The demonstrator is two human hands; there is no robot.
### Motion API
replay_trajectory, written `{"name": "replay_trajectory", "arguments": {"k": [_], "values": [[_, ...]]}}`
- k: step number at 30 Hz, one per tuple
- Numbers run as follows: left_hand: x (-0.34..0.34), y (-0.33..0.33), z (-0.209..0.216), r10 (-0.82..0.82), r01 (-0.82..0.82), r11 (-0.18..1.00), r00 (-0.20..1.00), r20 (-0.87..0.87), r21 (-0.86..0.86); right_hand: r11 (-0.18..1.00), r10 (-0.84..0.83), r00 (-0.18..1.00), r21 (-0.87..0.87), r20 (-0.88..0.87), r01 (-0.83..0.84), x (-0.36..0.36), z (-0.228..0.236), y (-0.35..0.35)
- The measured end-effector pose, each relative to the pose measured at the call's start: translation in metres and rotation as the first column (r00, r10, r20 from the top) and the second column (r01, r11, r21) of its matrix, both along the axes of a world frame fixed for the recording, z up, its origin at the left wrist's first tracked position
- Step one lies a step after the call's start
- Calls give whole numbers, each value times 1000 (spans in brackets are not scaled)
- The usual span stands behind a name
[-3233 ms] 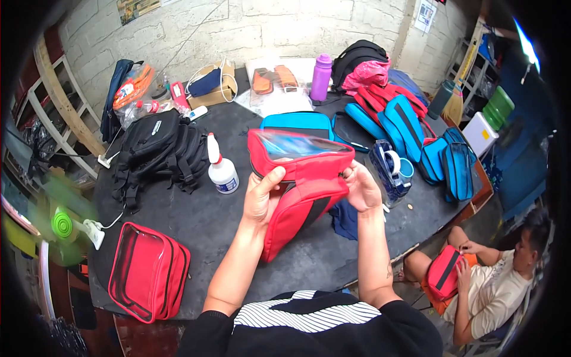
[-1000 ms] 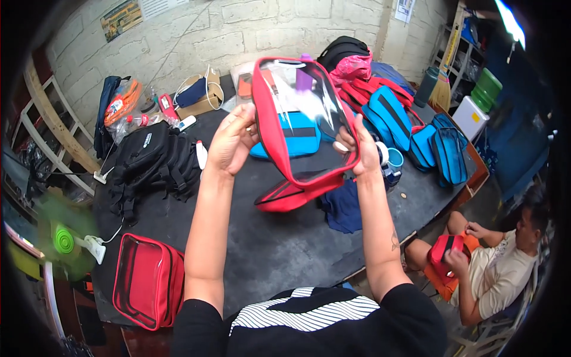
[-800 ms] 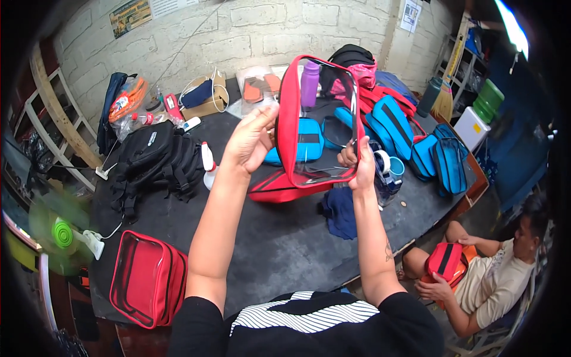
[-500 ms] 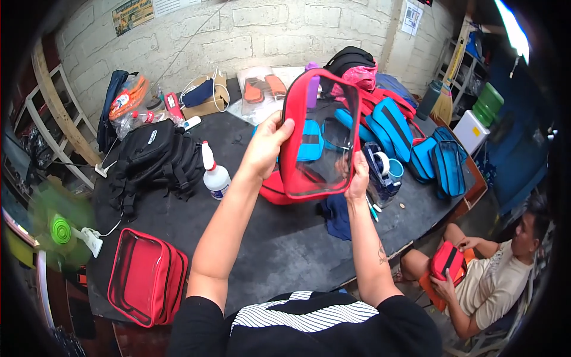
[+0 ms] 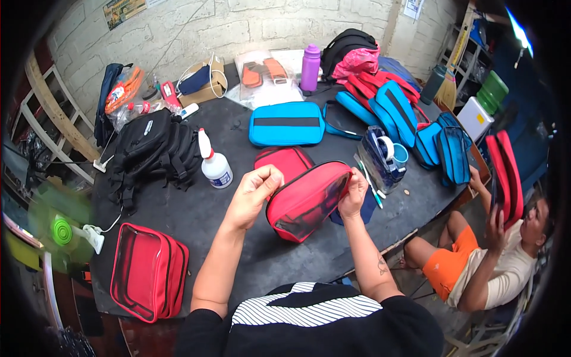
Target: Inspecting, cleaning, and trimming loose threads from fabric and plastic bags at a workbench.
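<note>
A red zippered pouch with a clear window (image 5: 308,196) hangs tilted over the black table, held between both hands. My left hand (image 5: 254,193) is closed in a pinch at its upper left edge, beside the dark zipper. On the opposite end, the fingers of my right hand (image 5: 354,195) grip the rim. Just behind it, another red pouch (image 5: 281,159) lies on the table, partly covered by the held one. A blue pouch with a black strip (image 5: 285,126) lies flat farther back. Dark blue cloth (image 5: 364,209) shows under my right hand.
A white spray bottle (image 5: 216,169) and black backpack (image 5: 156,146) stand left. A red clear-windowed bag (image 5: 143,273) sits at the near left corner. Blue bags (image 5: 440,146), a tape holder (image 5: 380,160) and a purple bottle (image 5: 310,68) occupy the right and back. A seated co-worker (image 5: 499,262) lifts a red pouch.
The held pouch has come down and toward me, and its window now tilts downward. My left hand has shifted to its zipper edge. The co-worker has raised their red pouch from the lap.
</note>
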State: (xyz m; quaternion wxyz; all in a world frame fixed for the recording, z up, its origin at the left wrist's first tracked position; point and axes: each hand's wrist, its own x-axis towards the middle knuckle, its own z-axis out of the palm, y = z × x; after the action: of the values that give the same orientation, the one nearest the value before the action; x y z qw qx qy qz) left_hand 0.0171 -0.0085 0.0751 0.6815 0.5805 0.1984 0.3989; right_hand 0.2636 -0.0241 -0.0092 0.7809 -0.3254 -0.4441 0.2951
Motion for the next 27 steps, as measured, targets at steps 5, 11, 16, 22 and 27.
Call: {"name": "replay_trajectory", "arguments": {"k": [5, 11, 16, 22, 27], "values": [[17, -28, 23, 191, -187, 981, 979, 70, -59, 998, -27, 994, 52, -109, 33, -7, 10, -6], [28, -33, 18, 477, -384, 787, 875, -81, 484, 995, 49, 996, 82, 74, -55, -4, 41, -3], [36, -25, 8, 643, -537, 658, 766, -22, 527, 967, -249, 577, 168, 778, 190, -16, 92, -10], [39, 0, -5, 460, -468, 881, 881, -108, -70, 715, -692, 264, 588, 671, 378, -45, 85, -15], [4, 36, -30, 235, -211, 967, 955, 179, -143, 977, -42, 748, -128, 662, 168, -28, 88, -5]]}}
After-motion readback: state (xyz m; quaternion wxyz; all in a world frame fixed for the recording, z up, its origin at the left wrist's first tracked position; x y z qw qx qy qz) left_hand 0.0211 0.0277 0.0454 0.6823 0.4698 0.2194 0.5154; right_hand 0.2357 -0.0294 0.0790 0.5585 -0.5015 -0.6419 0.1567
